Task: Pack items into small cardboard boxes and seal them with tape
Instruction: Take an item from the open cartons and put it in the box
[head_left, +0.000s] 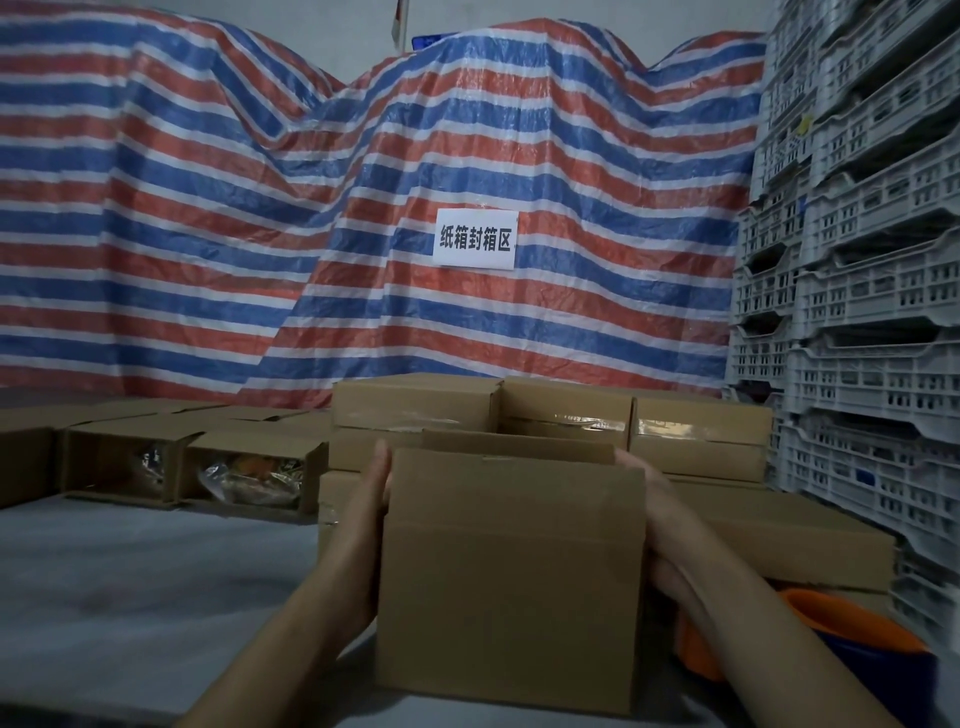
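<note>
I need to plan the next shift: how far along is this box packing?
Done: a stack of taped boxes at the back. In hand: the left hand and right hand grip an open box, contents hidden. Left: two filled boxes lying open, unsealed.

Striped tarp (363, 208), stacked grey crates (852, 312)

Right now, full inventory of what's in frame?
held box: one, brown, centre foreground, top flaps open
open boxes: two, brown, left, on their sides, bagged items inside
sealed boxes: a stack, count unclear, brown, clear tape, behind the held box
tape dispenser: one, orange and blue, lower right, partly hidden
tarp: one, red, white and blue stripes, backdrop
sign: one, white, on the tarp
crates: stacked, grey, right
table: grey
left hand: on the box's left side
right hand: on its right side
</note>
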